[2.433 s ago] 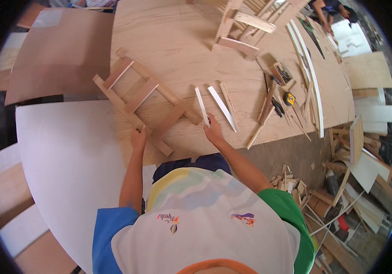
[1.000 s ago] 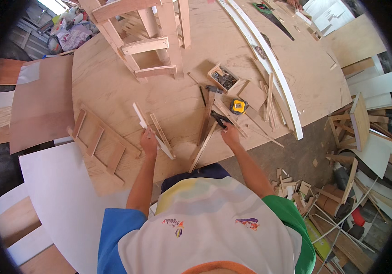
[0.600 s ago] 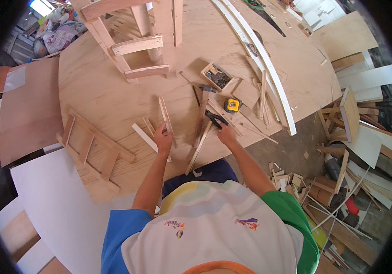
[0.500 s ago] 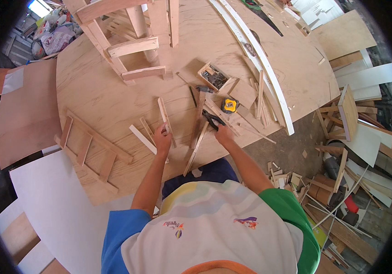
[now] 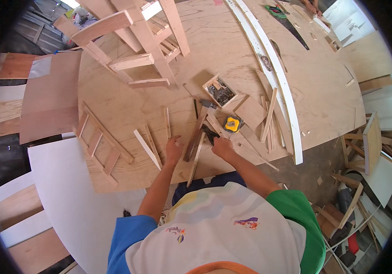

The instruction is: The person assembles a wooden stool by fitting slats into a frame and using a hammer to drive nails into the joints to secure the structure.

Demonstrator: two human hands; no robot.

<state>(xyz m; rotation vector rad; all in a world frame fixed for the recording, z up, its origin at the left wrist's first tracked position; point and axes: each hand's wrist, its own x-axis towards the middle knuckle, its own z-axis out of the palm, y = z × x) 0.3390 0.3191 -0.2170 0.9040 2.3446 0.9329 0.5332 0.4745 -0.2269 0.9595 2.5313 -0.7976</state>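
Note:
My left hand (image 5: 174,150) is closed around the lower end of a thin wooden strip (image 5: 167,121) on the plywood tabletop (image 5: 269,171); its fingertips partly hide that end. Beside it lie a white-edged strip (image 5: 147,147) and another narrow strip (image 5: 152,141). My right hand (image 5: 223,148) grips black-handled pliers (image 5: 210,134), whose jaws are hard to make out. A reddish-brown wooden bar (image 5: 193,142) and a pale strip (image 5: 196,157) lie between my hands. Just beyond are a dark hammer head (image 5: 207,103) and a yellow-and-black tape measure (image 5: 233,123).
A wooden box of nails (image 5: 219,91) stands past the tape measure, near a square board (image 5: 251,112). Wooden framework (image 5: 136,61) rises far left; a ladder-like frame (image 5: 107,141) lies left. A long white curved strip (image 5: 282,96), a handsaw (image 5: 289,29) and another person's hand (image 5: 312,7) are right.
My left hand has slid to the lower end of the strip, which now points more straight away from me. My right hand still grips the pliers. The whole view has shifted slightly.

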